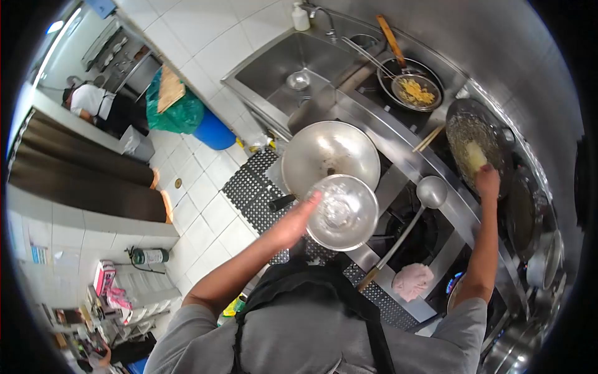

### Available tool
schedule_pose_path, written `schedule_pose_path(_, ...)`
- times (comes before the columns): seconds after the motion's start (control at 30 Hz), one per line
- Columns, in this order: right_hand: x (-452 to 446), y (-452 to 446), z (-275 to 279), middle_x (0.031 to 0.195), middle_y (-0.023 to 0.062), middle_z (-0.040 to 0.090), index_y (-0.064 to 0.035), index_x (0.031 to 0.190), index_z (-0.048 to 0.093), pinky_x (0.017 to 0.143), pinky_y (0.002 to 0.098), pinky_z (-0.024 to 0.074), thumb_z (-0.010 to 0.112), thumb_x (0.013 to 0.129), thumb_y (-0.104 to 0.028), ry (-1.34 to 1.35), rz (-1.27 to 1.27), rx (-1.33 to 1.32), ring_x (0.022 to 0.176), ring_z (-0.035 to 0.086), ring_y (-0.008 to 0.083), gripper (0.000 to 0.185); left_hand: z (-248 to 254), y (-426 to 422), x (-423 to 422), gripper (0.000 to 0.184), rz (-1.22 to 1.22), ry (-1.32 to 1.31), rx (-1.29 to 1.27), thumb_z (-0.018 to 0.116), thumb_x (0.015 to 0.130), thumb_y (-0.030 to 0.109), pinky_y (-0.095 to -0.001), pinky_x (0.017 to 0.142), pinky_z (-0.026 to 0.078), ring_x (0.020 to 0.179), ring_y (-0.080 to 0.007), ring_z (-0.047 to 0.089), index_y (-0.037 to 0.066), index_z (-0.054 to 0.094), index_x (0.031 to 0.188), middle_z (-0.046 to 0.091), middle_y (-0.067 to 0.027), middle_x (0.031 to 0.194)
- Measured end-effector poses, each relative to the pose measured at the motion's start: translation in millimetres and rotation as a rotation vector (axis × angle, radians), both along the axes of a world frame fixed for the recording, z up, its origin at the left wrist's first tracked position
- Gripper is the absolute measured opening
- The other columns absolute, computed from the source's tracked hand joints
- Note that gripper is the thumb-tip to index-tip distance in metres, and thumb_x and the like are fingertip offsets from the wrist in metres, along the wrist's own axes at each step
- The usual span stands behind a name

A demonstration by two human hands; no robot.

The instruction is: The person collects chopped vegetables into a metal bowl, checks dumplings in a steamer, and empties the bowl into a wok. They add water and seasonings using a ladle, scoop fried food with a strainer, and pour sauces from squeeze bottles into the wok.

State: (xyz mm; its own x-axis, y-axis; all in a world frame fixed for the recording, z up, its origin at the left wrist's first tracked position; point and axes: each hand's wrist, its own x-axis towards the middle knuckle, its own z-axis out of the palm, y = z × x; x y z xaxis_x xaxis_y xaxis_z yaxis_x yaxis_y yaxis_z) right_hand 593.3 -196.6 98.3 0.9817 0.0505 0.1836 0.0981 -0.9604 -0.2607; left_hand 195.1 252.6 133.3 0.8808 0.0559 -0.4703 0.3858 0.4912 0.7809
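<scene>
My left hand (pixel 299 223) grips the rim of a shiny metal bowl (pixel 342 213), held over the near edge of a large wok (pixel 330 146). My right hand (pixel 487 181) reaches over a dark pan of bubbling oil (pixel 476 132). Its fingers are closed at a pale yellow piece of food (pixel 475 154), which lies partly in the oil. A pair of wooden chopsticks (pixel 428 138) rests beside that pan. Behind it, a strainer with yellow fried bits (pixel 416 91) sits over another pan.
A ladle (pixel 432 192) lies across a burner, near a pink cloth (pixel 413 282). A blue flame (pixel 455 282) burns at the lower right. The sink (pixel 293 62) is at the back. A blue bin (pixel 215 129) stands left, and a co-worker (pixel 103 106) bends at the far left.
</scene>
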Motion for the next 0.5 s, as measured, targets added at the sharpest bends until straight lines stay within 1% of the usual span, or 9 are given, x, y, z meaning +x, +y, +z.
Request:
schedule_pose_path(0.03,4,3,5,0.108,0.0275,0.069,-0.0023,0.109,0.069,0.092,0.0505,0.0507,0.070,0.083,-0.018,0.091,-0.041,0.009,0.109,0.063,0.0450,0.030,10,15,-6,0.074,0.031,-0.018,-0.031,0.039,0.107,0.056,-0.0407,0.113,0.043,0.135,-0.0256,0.052,-0.001,0.033,0.154,0.049,-0.0178,0.151)
schedule_pose_path(0.13,-17,27,22,0.115,0.0244,0.068,-0.0027,0.117,0.068,0.091,0.0472,0.0517,0.071,0.087,-0.018,-0.149,0.092,0.131,0.111,0.064,0.0413,0.034,33,55,-26,0.072,0.220,-0.012,0.060,0.034,0.108,0.057,-0.0434,0.113,0.043,0.135,-0.0277,0.052,0.001,0.035,0.154,0.049,-0.0179,0.150)
schedule_pose_path(0.2,-56,65,54,0.120,0.0206,0.067,-0.0026,0.121,0.067,0.089,0.0422,0.0526,0.071,0.088,-0.016,-0.162,0.157,0.266,0.110,0.066,0.0359,0.036,49,78,-40,0.071,0.342,0.046,0.147,0.031,0.108,0.057,-0.0460,0.113,0.044,0.135,-0.0296,0.053,0.004,0.035,0.154,0.050,-0.0181,0.150)
schedule_pose_path(0.23,-78,86,68,0.123,0.0188,0.066,-0.0025,0.123,0.066,0.089,0.0397,0.0530,0.072,0.089,-0.015,-0.169,0.186,0.330,0.110,0.066,0.0331,0.037,52,91,-45,0.070,0.385,0.056,0.179,0.031,0.108,0.058,-0.0449,0.105,0.051,0.129,-0.0292,0.059,0.006,0.035,0.155,0.054,-0.0179,0.146)
schedule_pose_path(0.3,-115,127,82,0.126,0.0143,0.065,-0.0029,0.128,0.064,0.089,0.0350,0.0526,0.072,0.091,-0.012,-0.095,0.251,0.508,0.114,0.064,0.0271,0.039,46,125,-56,0.070,0.426,0.103,0.200,0.031,0.107,0.059,-0.0424,0.093,0.059,0.120,-0.0281,0.065,0.007,0.035,0.155,0.058,-0.0170,0.141)
schedule_pose_path(0.33,-130,147,84,0.128,0.0121,0.065,-0.0030,0.130,0.063,0.089,0.0327,0.0525,0.071,0.092,-0.011,-0.051,0.288,0.596,0.117,0.063,0.0240,0.040,41,144,-58,0.071,0.430,0.090,0.194,0.032,0.107,0.060,-0.0452,0.096,0.057,0.122,-0.0290,0.064,0.008,0.033,0.155,0.057,-0.0170,0.143)
schedule_pose_path(0.4,-156,184,85,0.131,0.0096,0.063,-0.0024,0.130,0.062,0.086,0.0299,0.0523,0.070,0.093,-0.008,0.030,0.376,0.581,0.118,0.061,0.0203,0.039,33,189,-61,0.072,0.444,0.077,0.185,0.032,0.106,0.061,-0.0506,0.101,0.055,0.126,-0.0308,0.062,0.010,0.030,0.157,0.053,-0.0170,0.147)
schedule_pose_path(0.43,-169,205,84,0.132,0.0083,0.062,-0.0021,0.131,0.062,0.085,0.0285,0.0522,0.070,0.093,-0.006,0.071,0.415,0.574,0.118,0.060,0.0184,0.039,30,213,-62,0.072,0.437,0.062,0.196,0.033,0.106,0.061,-0.0508,0.100,0.055,0.125,-0.0308,0.062,0.010,0.030,0.157,0.054,-0.0168,0.146)
schedule_pose_path(0.5,-190,251,81,0.133,0.0096,0.059,-0.0032,0.128,0.063,0.083,0.0300,0.0531,0.070,0.091,-0.007,0.087,0.415,0.584,0.116,0.060,0.0190,0.037,23,264,-52,0.071,0.404,0.014,0.215,0.033,0.106,0.061,-0.0512,0.099,0.056,0.124,-0.0307,0.063,0.010,0.030,0.157,0.054,-0.0165,0.145)
